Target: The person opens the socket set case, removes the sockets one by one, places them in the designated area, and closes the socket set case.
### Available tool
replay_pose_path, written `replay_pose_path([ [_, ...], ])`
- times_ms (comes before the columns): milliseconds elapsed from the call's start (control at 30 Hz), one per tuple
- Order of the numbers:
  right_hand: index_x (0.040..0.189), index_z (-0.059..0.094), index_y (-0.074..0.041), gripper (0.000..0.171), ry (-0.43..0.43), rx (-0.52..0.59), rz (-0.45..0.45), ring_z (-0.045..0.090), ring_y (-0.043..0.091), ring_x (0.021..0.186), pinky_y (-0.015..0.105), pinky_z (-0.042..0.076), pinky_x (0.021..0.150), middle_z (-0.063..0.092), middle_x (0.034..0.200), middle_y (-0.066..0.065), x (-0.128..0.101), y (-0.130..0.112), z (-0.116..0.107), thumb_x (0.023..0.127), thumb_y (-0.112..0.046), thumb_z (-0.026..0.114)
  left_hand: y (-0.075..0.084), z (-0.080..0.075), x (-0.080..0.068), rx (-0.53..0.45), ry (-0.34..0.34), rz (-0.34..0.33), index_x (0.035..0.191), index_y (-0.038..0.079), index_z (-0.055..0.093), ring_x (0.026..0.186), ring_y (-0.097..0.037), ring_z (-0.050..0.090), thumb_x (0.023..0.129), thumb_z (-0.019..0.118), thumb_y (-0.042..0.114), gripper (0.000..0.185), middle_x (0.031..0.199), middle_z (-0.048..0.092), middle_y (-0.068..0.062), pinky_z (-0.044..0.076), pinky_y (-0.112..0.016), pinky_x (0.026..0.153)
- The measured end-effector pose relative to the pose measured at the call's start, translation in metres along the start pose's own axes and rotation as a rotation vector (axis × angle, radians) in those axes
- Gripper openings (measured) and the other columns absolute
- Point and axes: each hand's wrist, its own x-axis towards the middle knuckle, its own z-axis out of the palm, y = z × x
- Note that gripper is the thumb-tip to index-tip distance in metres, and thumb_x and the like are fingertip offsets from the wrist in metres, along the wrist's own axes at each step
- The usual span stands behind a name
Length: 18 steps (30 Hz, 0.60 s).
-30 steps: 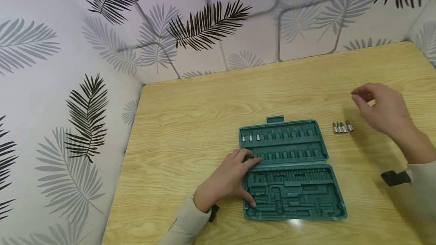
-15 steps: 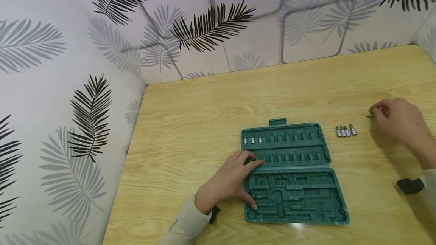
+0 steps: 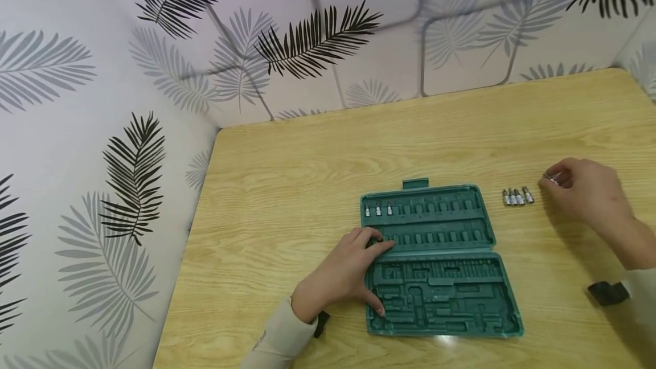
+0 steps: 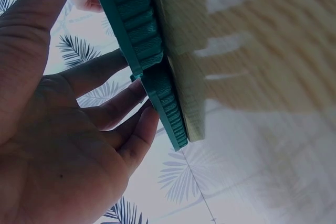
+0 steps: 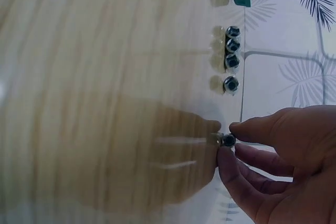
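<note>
An open green tool case (image 3: pixel 441 261) lies flat on the wooden table (image 3: pixel 307 169), with three small metal bits (image 3: pixel 378 209) seated in its top-left slots. My left hand (image 3: pixel 353 269) rests on the case's left edge, fingers laid over the rim (image 4: pixel 157 93). My right hand (image 3: pixel 584 189) is to the right of the case and pinches a small metal bit (image 5: pixel 227 140) between thumb and fingertips, low over the table. A row of several loose bits (image 3: pixel 517 196) stands just left of that hand, also seen from the right wrist as the bit row (image 5: pixel 231 56).
Leaf-patterned walls (image 3: pixel 154 73) close off the table at the back and left. A black strap (image 3: pixel 607 293) sits on my right wrist. Bare wood stretches behind and left of the case.
My right hand came down from above the table to the surface right of the loose bits and now pinches one bit. The left hand stayed on the case.
</note>
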Motion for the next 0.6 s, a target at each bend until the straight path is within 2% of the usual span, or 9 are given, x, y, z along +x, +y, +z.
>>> replay_pose_path([
  [133, 0.109, 0.067, 0.015, 0.029, -0.031, 0.020, 0.044, 0.068, 0.049, 0.084, 0.049, 0.053, 0.062, 0.072, 0.095, 0.034, 0.0002, -0.0044, -0.0005, 0.106, -0.014, 0.069, -0.0015, -0.0008, 0.0008, 0.000, 0.003, 0.000, 0.164, 0.016, 0.052, 0.141, -0.024, 0.050, 0.062, 0.102, 0.065, 0.123, 0.156, 0.052, -0.007, 0.045, -0.043, 0.124],
  [267, 0.109, 0.068, 0.013, 0.028, -0.060, 0.050, 0.072, 0.068, 0.048, 0.085, 0.038, 0.050, 0.057, 0.072, 0.098, 0.034, 0.0005, -0.0077, -0.0002, 0.106, -0.015, 0.069, -0.0017, -0.0012, 0.0004, -0.003, 0.001, 0.001, 0.164, 0.017, 0.052, 0.141, -0.024, 0.051, 0.062, 0.102, 0.065, 0.123, 0.156, 0.052, -0.007, 0.045, -0.043, 0.124],
  [367, 0.109, 0.068, 0.012, 0.027, -0.058, 0.068, 0.063, 0.069, 0.047, 0.084, 0.033, 0.048, 0.056, 0.072, 0.097, 0.033, 0.0009, -0.0098, 0.0016, 0.106, -0.014, 0.068, -0.0018, -0.0012, 0.0000, -0.011, 0.001, 0.001, 0.164, 0.017, 0.052, 0.141, -0.024, 0.050, 0.062, 0.102, 0.064, 0.123, 0.156, 0.052, -0.007, 0.045, -0.043, 0.124],
  [600, 0.110, 0.068, 0.010, 0.026, -0.077, 0.090, 0.056, 0.071, 0.045, 0.085, 0.031, 0.046, 0.058, 0.072, 0.099, 0.032, -0.0005, -0.0100, 0.0027, 0.107, -0.015, 0.066, -0.0020, -0.0003, -0.0007, -0.013, 0.000, -0.002, 0.164, 0.017, 0.052, 0.140, -0.024, 0.050, 0.063, 0.102, 0.064, 0.122, 0.156, 0.052, -0.007, 0.045, -0.043, 0.124],
])
